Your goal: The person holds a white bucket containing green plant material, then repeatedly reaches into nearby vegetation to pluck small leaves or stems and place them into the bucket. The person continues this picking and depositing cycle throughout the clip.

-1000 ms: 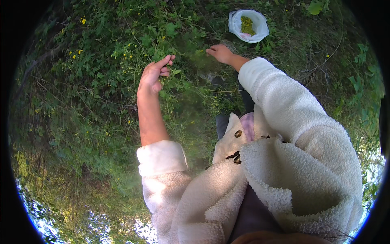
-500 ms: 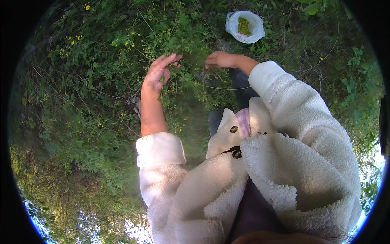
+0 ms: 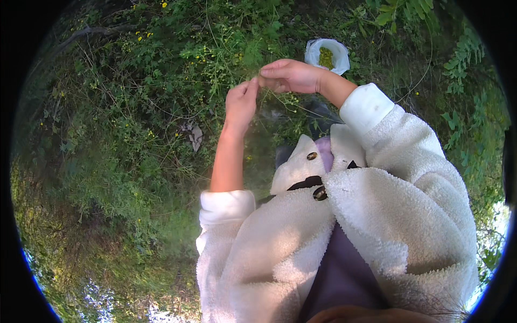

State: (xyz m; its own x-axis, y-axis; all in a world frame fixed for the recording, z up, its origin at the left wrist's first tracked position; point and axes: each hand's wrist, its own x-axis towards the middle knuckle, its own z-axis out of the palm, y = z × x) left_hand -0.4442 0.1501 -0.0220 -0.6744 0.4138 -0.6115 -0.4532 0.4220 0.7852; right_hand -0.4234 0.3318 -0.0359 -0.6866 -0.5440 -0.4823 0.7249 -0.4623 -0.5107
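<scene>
At twelve o'clock, the left hand has its fingers drawn together and the right hand is half-curled; their fingertips blur together, so I cannot tell whether either grips a stem. Yellow-flowered plants spread from the hands toward eleven o'clock. At one o'clock, a white-lined container holds a yellow-green heap; its liner hides any label. The cream jacket and foliage partly cover dark trouser legs.
</scene>
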